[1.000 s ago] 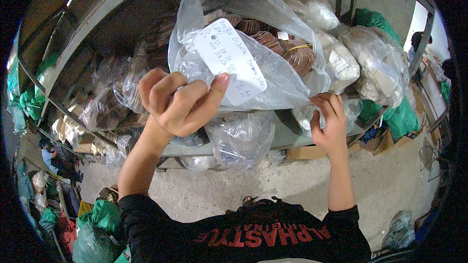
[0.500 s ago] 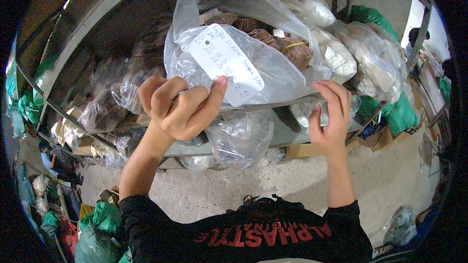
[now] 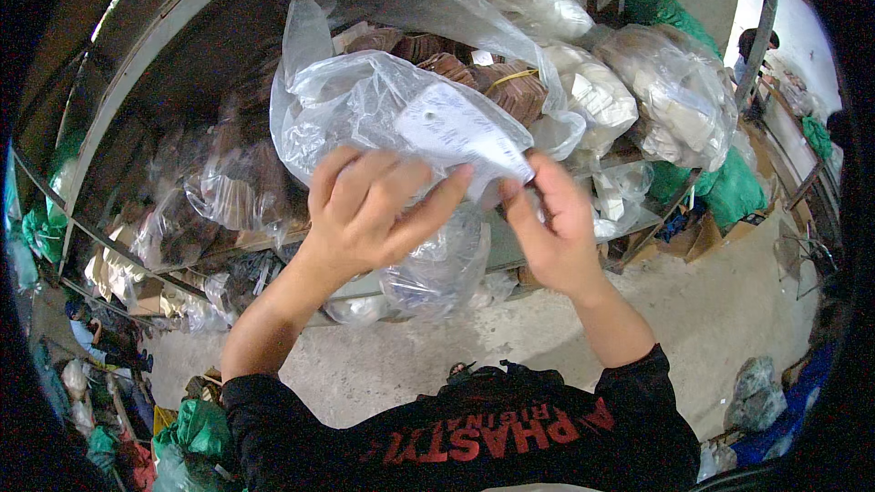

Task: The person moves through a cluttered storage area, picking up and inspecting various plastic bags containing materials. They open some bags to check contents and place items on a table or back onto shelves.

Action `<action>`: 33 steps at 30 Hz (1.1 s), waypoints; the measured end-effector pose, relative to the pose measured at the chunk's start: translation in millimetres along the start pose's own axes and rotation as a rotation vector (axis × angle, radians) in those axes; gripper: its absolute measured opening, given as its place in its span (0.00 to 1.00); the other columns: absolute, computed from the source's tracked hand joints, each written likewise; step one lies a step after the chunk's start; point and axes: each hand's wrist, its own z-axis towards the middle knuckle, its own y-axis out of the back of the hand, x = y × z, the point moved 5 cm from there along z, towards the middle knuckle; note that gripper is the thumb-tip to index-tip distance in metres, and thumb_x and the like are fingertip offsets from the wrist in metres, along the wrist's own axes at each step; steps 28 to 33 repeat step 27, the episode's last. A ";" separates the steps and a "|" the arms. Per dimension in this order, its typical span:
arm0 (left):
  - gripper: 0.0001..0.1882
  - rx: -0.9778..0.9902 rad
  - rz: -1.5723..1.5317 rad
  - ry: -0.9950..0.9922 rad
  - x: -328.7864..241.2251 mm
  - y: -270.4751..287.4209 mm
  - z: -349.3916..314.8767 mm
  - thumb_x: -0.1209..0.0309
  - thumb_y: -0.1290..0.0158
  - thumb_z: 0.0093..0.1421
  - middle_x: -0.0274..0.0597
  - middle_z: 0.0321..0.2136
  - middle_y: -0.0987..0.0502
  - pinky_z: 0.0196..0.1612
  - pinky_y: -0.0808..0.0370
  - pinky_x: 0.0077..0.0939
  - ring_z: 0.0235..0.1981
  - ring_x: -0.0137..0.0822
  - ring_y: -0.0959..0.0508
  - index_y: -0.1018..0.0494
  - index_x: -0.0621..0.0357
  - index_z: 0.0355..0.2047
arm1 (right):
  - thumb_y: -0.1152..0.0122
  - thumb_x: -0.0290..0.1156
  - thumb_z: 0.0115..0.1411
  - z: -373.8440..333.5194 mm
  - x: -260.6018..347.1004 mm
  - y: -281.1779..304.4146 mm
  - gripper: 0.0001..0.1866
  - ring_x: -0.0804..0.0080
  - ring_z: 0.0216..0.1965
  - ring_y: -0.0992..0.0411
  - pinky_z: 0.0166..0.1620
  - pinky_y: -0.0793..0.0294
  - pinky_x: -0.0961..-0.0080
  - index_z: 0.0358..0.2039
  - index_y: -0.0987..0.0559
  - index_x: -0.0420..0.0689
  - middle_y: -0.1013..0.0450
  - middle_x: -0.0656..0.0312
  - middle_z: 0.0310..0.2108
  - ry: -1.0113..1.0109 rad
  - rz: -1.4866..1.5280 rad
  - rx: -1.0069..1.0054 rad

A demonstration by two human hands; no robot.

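A white paper tag (image 3: 460,132) with handwriting and a small hole lies across the front of a large clear plastic bag (image 3: 305,0). My right hand (image 3: 558,232) pinches the tag's right lower corner between thumb and fingers. My left hand (image 3: 369,214) is at the tag's lower left, fingers apart and slightly blurred, its thumb close to the tag's lower edge. Whether that hand touches the bag's plastic is hard to see. Inside the gaping bag are stacked bundles of flat brown pieces (image 3: 515,96), one with a yellow band around it.
The bag rests on a dark metal-framed shelf. To its right sit clear bags of white pieces (image 3: 597,96) and green bags (image 3: 734,191). Another clear bag (image 3: 437,264) is on a lower level. Green sacks (image 3: 196,428) stand at lower left. Two people are in the distance, left and right.
My right hand has moved left and taken the tag's corner. The tag has tilted and shifted right and down. My left hand has loosened from its curl and moved right.
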 end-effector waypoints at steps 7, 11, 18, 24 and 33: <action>0.36 0.399 -0.176 0.290 21.5 -32.8 2.6 0.65 0.39 0.52 0.38 0.44 0.26 0.52 0.32 0.41 0.47 0.41 0.27 0.31 0.46 0.64 | 0.44 0.27 0.67 34.4 -29.6 52.3 0.12 0.69 0.29 0.28 0.36 0.28 0.72 0.48 0.24 0.37 0.23 0.54 0.32 0.111 -0.332 -0.221; 0.23 0.461 -0.163 0.183 15.9 -22.1 -12.8 0.67 0.40 0.51 0.36 0.32 0.31 0.47 0.32 0.39 0.38 0.39 0.28 0.23 0.52 0.49 | 0.45 0.26 0.68 44.3 -33.6 60.4 0.13 0.78 0.30 0.30 0.35 0.28 0.76 0.52 0.25 0.38 0.23 0.59 0.33 0.041 -0.287 -0.196; 0.12 0.422 -0.225 0.137 -6.8 -4.8 -22.8 0.69 0.39 0.51 0.33 0.27 0.34 0.45 0.34 0.39 0.33 0.36 0.29 0.20 0.50 0.38 | 0.46 0.25 0.68 44.4 -34.0 52.0 0.15 0.77 0.32 0.28 0.36 0.27 0.76 0.54 0.25 0.40 0.21 0.57 0.36 0.078 -0.154 -0.056; 0.13 0.466 -0.191 0.106 -17.6 4.6 -26.6 0.68 0.41 0.51 0.32 0.27 0.35 0.45 0.33 0.36 0.34 0.33 0.29 0.21 0.50 0.39 | 0.46 0.23 0.66 46.9 -15.2 47.2 0.14 0.68 0.34 0.23 0.39 0.24 0.71 0.51 0.22 0.40 0.20 0.53 0.41 0.171 -0.309 0.035; 0.15 0.488 -0.195 0.078 -22.3 5.6 -32.3 0.67 0.40 0.51 0.31 0.27 0.35 0.45 0.33 0.36 0.34 0.33 0.29 0.21 0.49 0.42 | 0.45 0.23 0.65 46.9 -7.0 40.1 0.13 0.64 0.36 0.22 0.41 0.23 0.69 0.50 0.21 0.41 0.20 0.52 0.43 0.239 -0.394 0.093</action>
